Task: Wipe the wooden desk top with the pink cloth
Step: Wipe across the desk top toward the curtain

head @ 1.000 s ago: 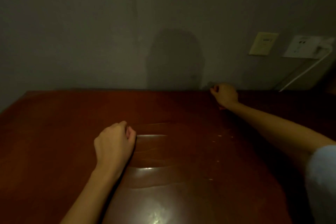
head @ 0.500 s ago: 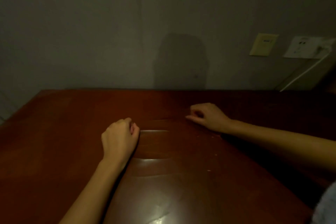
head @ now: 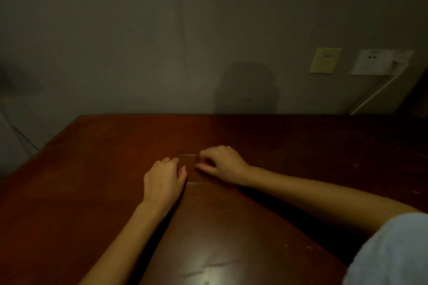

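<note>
The dark red-brown wooden desk top (head: 97, 169) fills the lower half of the head view in dim light. Between my hands lies a flat, slightly lighter patch, which looks like the cloth (head: 188, 170); its colour does not show in this light. My left hand (head: 163, 180) rests knuckles up at the patch's left edge, fingers curled down onto it. My right hand (head: 223, 164) lies just right of it, thumb and fingertips pinching its right edge. The two hands are almost touching.
A grey wall runs along the desk's far edge. On it at the right are a yellowish plate (head: 324, 60) and a white socket (head: 379, 62) with a white cable running down. A pale sleeve (head: 389, 252) fills the lower right corner.
My right hand has come back from the desk's far edge at the wall to the middle, next to my left hand. The left hand has barely moved.
</note>
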The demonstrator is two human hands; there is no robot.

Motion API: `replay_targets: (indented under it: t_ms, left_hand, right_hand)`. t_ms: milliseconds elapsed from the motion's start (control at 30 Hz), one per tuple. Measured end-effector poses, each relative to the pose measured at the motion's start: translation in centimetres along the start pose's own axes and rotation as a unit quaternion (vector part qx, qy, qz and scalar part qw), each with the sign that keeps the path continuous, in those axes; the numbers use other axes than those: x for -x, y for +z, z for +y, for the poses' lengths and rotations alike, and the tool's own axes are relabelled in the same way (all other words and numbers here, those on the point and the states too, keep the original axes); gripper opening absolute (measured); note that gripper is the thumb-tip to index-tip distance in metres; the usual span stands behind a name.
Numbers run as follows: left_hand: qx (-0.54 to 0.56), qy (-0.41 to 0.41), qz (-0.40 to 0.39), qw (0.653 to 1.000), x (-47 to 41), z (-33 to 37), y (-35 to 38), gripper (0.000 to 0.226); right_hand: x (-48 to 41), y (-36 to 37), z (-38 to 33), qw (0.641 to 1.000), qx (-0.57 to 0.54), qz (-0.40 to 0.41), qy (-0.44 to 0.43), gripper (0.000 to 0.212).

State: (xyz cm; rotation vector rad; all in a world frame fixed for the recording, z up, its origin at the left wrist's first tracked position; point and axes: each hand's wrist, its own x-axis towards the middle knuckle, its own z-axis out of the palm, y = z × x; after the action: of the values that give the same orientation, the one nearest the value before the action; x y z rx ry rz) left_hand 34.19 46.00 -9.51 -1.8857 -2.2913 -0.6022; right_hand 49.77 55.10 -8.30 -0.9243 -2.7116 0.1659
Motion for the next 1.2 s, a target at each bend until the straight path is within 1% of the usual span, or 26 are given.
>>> replay_targets:
  t_ms: [67,100,167,233,300,367,433,467,533,600,667,700,767,833,900,933,967,1033,1133,1200]
  left_hand:
    - [-0.002,0.006,-0.003,1.0,0.9,0.4,-0.2,0.022]
    - [-0.002,0.011,-0.004,1.0,1.4,0.5,-0.3,0.022]
    - [0.002,0.018,-0.005,1.0,2.5,0.6,-0.3,0.02]
    - [0.005,0.023,0.001,1.0,3.7,0.4,-0.3,0.021]
    - [0.009,0.027,0.016,0.999,4.6,0.2,-0.3,0.024]
    - [0.016,0.029,0.032,0.999,4.9,0.2,-0.2,0.025]
    - [0.022,0.028,0.039,0.999,5.0,0.3,-0.2,0.025]
    - [0.024,0.028,0.04,0.999,5.0,0.3,-0.2,0.026]
    - [0.026,0.026,0.039,0.999,5.0,0.3,-0.2,0.027]
    - [0.026,0.028,0.038,0.999,4.9,0.3,-0.1,0.028]
    - [0.025,0.033,0.04,0.998,4.8,0.4,-0.2,0.029]
    - [0.025,0.034,0.04,0.998,4.7,0.4,-0.3,0.029]
    - [0.024,0.031,0.038,0.999,4.7,0.3,-0.4,0.029]
    - [0.023,0.031,0.039,0.998,4.9,0.0,-0.3,0.029]
    - [0.029,0.034,0.044,0.998,5.2,0.0,-0.3,0.029]
    - [0.032,0.035,0.043,0.998,5.2,0.0,-0.2,0.029]
    - [0.032,0.037,0.043,0.998,5.2,0.0,-0.2,0.029]
    - [0.03,0.047,0.046,0.997,5.1,0.0,-0.2,0.03]
    - [0.028,0.054,0.047,0.997,5.0,0.0,-0.2,0.031]
    - [0.028,0.052,0.045,0.997,4.8,0.1,-0.1,0.03]
  right_hand:
    - [2.8,-0.8,-1.0,0.998,-0.01,-0.033,-0.054,0.024]
    - [4.0,-1.4,-0.6,0.997,-0.007,-0.042,-0.06,0.025]
    - [6.3,-2.4,1.4,0.999,-0.002,-0.036,-0.036,0.028]
    - [8.8,-3.1,4.3,1.0,-0.001,-0.007,0.023,0.029]
    - [11.1,-3.9,7.7,0.993,-0.012,0.029,0.111,0.028]
    - [12.4,-4.8,10.6,0.977,-0.002,0.052,0.208,0.028]
    - [12.4,-5.2,13.3,0.955,0.014,0.071,0.287,0.03]
    - [11.8,-5.2,14.3,0.946,0.017,0.086,0.313,0.031]
    - [10.1,-4.9,15.3,0.936,0.034,0.109,0.334,0.032]
    - [8.0,-4.4,14.5,0.937,0.042,0.11,0.327,0.031]
    - [6.0,-3.6,11.8,0.952,0.036,0.094,0.288,0.028]
    - [5.5,-3.2,9.9,0.964,0.032,0.083,0.252,0.026]
    - [5.8,-2.3,5.2,0.986,0.024,0.057,0.155,0.022]
    - [8.2,-1.7,0.9,0.998,0.0,0.02,0.053,0.025]
    - [11.2,-1.9,-0.7,1.0,-0.022,-0.011,-0.004,0.028]
    - [12.3,-2.4,-0.4,1.0,-0.023,-0.013,-0.005,0.029]
    - [13.1,-2.8,0.5,1.0,-0.018,-0.006,0.012,0.028]
    - [13.7,-3.5,3.7,0.996,-0.004,0.032,0.087,0.024]
    - [12.0,-4.2,9.5,0.966,0.028,0.088,0.241,0.027]
    - [9.5,-4.1,11.6,0.948,0.057,0.102,0.295,0.03]
